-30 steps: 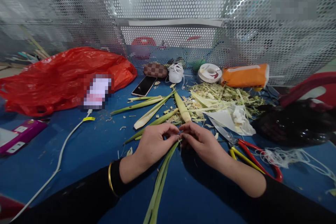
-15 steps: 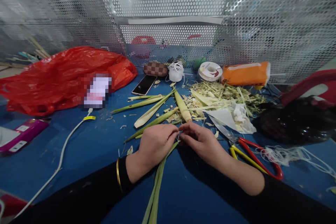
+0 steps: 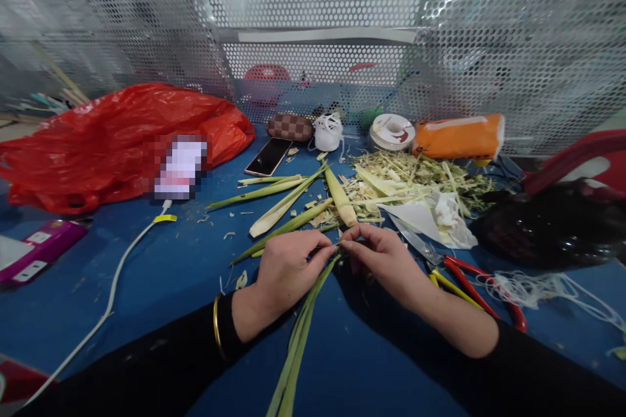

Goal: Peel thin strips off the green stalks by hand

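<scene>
My left hand (image 3: 292, 265) is closed in a pinch, its thumb and forefinger by the tip of a bundle of long green leaves (image 3: 307, 319). My right hand (image 3: 380, 259) pinches from the other side, fingertips almost meeting the left ones. A thin pale thread (image 3: 337, 245) shows between the two pinches, just above the leaf tips. The leaves run down toward the front edge of the view, partly behind my left hand. Beyond my fingers lie a pale peeled shoot (image 3: 341, 199) and several cut green shoots (image 3: 288, 232).
Red-and-yellow-handled scissors (image 3: 457, 278) lie to the right, beside tangled white string (image 3: 521, 290) and a black plastic bag (image 3: 557, 228). Shredded plant scraps (image 3: 415, 176) are heaped behind. A spool (image 3: 391, 132), phone (image 3: 268, 157), white charging cable (image 3: 117, 273) and red plastic bag (image 3: 122, 143) surround the blue tabletop.
Both hands have shifted slightly, the right hand's thumb and forefinger closing into a tighter pinch. The thread now stretches between the fingertips, and the leaf tips have moved a little up and right.
</scene>
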Available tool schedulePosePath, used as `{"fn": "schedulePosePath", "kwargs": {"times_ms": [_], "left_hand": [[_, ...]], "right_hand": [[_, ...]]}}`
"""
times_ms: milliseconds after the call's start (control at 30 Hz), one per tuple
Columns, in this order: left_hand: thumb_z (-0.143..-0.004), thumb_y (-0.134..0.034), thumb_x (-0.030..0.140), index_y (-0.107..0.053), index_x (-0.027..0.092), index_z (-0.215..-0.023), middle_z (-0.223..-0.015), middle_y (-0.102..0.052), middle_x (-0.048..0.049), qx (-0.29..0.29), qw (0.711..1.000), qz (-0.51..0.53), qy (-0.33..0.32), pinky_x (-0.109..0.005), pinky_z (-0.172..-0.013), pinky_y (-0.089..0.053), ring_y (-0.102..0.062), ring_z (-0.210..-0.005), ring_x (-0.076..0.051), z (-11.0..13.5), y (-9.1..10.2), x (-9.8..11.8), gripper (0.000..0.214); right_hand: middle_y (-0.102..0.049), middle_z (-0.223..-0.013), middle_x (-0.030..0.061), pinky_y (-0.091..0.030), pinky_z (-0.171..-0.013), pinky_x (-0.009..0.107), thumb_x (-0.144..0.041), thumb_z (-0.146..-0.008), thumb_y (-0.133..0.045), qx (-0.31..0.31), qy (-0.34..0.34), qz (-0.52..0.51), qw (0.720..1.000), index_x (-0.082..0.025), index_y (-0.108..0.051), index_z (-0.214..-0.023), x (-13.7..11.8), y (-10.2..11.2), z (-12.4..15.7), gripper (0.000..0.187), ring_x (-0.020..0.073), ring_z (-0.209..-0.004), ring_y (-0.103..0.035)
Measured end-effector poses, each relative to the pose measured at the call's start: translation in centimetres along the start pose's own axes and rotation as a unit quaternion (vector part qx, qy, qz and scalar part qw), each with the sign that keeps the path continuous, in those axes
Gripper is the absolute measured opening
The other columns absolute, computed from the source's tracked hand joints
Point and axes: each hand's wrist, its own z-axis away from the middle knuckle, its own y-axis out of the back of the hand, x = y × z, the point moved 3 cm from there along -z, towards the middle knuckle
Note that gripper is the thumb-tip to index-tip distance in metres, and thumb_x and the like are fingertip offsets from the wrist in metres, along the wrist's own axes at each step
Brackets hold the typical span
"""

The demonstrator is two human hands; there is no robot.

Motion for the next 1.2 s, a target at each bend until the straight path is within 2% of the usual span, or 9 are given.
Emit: {"fn": "schedulePosePath", "kwargs": {"times_ms": [167, 300, 400, 500, 700, 833, 967, 1067, 1200], "left_hand": [[-0.087, -0.059, 0.023, -0.071, 0.020, -0.083, -0.081, -0.074, 0.0003, -0.026, 0.999, 0.029, 0.032, -0.024, -0.070, -0.046, -0.068, -0.074, -0.015, -0.1, 0.1, -0.7, 0.013], [-0.089, -0.056, 0.023, -0.071, 0.021, -0.084, -0.083, -0.074, 0.0004, -0.049, 0.996, 0.034, 0.070, -0.025, -0.069, -0.045, -0.067, -0.075, -0.015, -0.1, 0.4, -0.9, 0.016], [-0.090, -0.052, 0.023, -0.068, 0.020, -0.080, -0.078, -0.072, 0.0001, -0.068, 0.993, 0.008, 0.092, -0.026, -0.066, -0.042, -0.064, -0.072, -0.015, -0.3, 0.6, -0.7, 0.019], [-0.090, -0.050, 0.023, -0.064, 0.019, -0.078, -0.075, -0.068, -0.0007, -0.085, 0.989, -0.031, 0.113, -0.027, -0.064, -0.039, -0.061, -0.070, -0.016, -0.4, 0.8, -0.8, 0.019], [-0.089, -0.046, 0.025, -0.055, 0.020, -0.074, -0.072, -0.062, -0.0019, -0.112, 0.978, -0.089, 0.151, -0.029, -0.061, -0.033, -0.055, -0.068, -0.018, -0.3, 0.8, -1.3, 0.019], [-0.087, -0.047, 0.027, -0.054, 0.019, -0.072, -0.065, -0.057, 0.0006, -0.114, 0.960, 0.123, 0.226, -0.026, -0.058, -0.036, -0.051, -0.060, -0.014, -0.5, 0.5, -1.6, 0.018], [-0.084, -0.049, 0.031, -0.057, 0.017, -0.075, -0.053, -0.052, 0.0036, -0.130, 0.859, 0.376, 0.321, -0.021, -0.047, -0.031, -0.042, -0.045, -0.009, -0.4, -0.3, -1.6, 0.019], [-0.084, -0.051, 0.037, -0.055, 0.016, -0.073, -0.051, -0.053, 0.0025, -0.153, 0.811, 0.457, 0.332, -0.020, -0.045, -0.031, -0.044, -0.044, -0.008, -0.2, -1.0, -1.4, 0.024], [-0.083, -0.055, 0.042, -0.050, 0.017, -0.069, -0.058, -0.055, 0.0027, -0.140, 0.838, 0.427, 0.310, -0.020, -0.047, -0.035, -0.046, -0.044, -0.007, -0.1, -1.1, -1.3, 0.029]], "right_hand": [[-0.054, -0.076, -0.0003, -0.041, -0.052, 0.025, -0.031, -0.085, -0.056, 0.011, 0.082, 0.004, 0.997, -0.020, -0.058, -0.078, -0.5, 0.5, 0.1, 0.014, 0.0111, -0.057, -0.050], [-0.058, -0.093, 0.0053, -0.046, -0.072, 0.031, -0.026, -0.088, -0.056, 0.006, 0.199, 0.035, 0.979, -0.020, -0.057, -0.071, -1.5, 0.7, 0.7, 0.018, 0.0181, -0.086, -0.057], [-0.063, -0.099, 0.0068, -0.047, -0.075, 0.033, -0.027, -0.091, -0.054, -0.053, 0.170, -0.026, 0.984, -0.020, -0.058, -0.075, -1.6, 0.4, 1.0, 0.018, 0.0170, -0.083, -0.059], [-0.064, -0.085, 0.0042, -0.047, -0.072, 0.031, -0.031, -0.093, -0.052, -0.105, 0.118, -0.098, 0.983, -0.020, -0.058, -0.082, -1.6, 0.0, 1.1, 0.017, 0.0154, -0.075, -0.060], [-0.058, -0.071, 0.0001, -0.042, -0.068, 0.029, -0.039, -0.094, -0.050, -0.122, 0.118, -0.037, 0.985, -0.020, -0.052, -0.077, -1.3, -0.3, 1.0, 0.026, 0.0143, -0.068, -0.055], [-0.058, -0.070, -0.0003, -0.041, -0.066, 0.028, -0.040, -0.094, -0.048, -0.122, 0.098, -0.001, 0.988, -0.019, -0.051, -0.079, -0.5, -0.6, 0.8, 0.026, 0.0137, -0.067, -0.053], [-0.058, -0.071, -0.0003, -0.042, -0.066, 0.028, -0.043, -0.094, -0.048, -0.115, 0.094, -0.002, 0.989, -0.020, -0.050, -0.079, 0.0, -0.7, 0.6, 0.028, 0.0138, -0.068, -0.053], [-0.056, -0.071, -0.0003, -0.042, -0.067, 0.028, -0.044, -0.094, -0.047, -0.111, 0.094, 0.000, 0.989, -0.020, -0.050, -0.078, 0.0, -0.7, 0.5, 0.029, 0.0139, -0.069, -0.052], [-0.056, -0.071, -0.0005, -0.041, -0.067, 0.028, -0.041, -0.094, -0.046, -0.110, 0.097, 0.037, 0.988, -0.020, -0.050, -0.079, -0.3, -0.7, 0.6, 0.026, 0.0143, -0.069, -0.051]]}}
